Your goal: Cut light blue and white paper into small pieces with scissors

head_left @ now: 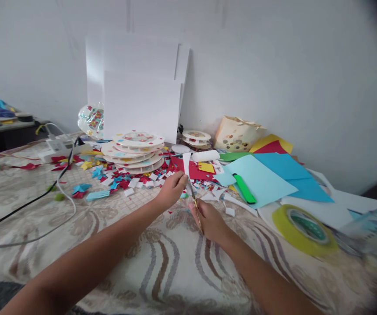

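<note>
My left hand [172,189] pinches a narrow strip of white paper [186,162] that stands up above the fingers. Wrapped round the handles of a pair of scissors [193,195] is my right hand [209,218]. The blades point up and away from me and meet the lower part of the strip beside my left fingertips. Both hands are over the patterned tablecloth [162,262]. Just beyond them lie a red sheet [193,171], a small yellow piece [206,167] and many white paper scraps [216,191].
Stacked round white discs [135,153] stand behind colourful cut-paper pieces [116,181]. On the right are a green cutter [244,189], light blue paper [263,179] and a yellow tape roll [304,229]. White boards [142,100] lean on the wall. Cables [65,175] cross the left side.
</note>
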The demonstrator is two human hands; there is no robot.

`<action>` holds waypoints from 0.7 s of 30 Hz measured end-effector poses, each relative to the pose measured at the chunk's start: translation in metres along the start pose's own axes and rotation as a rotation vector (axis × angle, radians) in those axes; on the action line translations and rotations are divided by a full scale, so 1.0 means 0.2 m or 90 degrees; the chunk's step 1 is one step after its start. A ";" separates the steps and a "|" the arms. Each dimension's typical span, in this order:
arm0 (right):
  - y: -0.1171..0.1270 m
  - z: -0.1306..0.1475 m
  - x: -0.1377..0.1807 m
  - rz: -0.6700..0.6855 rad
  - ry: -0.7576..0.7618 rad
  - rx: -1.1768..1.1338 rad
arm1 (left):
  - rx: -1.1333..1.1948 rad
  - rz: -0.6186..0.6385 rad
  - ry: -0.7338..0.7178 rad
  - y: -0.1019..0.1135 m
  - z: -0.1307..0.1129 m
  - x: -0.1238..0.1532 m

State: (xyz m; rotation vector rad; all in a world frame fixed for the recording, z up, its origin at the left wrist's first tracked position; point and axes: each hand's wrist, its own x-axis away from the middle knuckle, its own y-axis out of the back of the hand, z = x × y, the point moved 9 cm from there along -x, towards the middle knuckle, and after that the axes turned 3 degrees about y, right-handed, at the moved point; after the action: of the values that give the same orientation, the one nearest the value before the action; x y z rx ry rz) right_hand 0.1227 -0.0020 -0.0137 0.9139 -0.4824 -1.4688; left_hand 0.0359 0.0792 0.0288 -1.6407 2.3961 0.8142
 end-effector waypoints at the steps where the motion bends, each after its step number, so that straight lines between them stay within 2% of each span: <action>1: 0.00 0.00 0.00 0.000 -0.002 0.005 | -0.007 -0.011 -0.003 0.00 -0.01 0.01; 12: -0.03 0.03 0.01 -0.003 0.029 0.012 | 0.010 -0.085 0.021 0.02 -0.03 0.07; 21: -0.02 0.02 0.01 -0.010 0.023 0.107 | 0.009 -0.079 0.033 0.02 -0.02 0.06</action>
State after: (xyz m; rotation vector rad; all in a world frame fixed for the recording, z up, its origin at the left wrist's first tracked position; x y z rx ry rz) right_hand 0.1165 -0.0038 -0.0142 1.0767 -0.5792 -1.4396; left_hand 0.0280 0.0673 0.0289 -1.8048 2.2989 0.7407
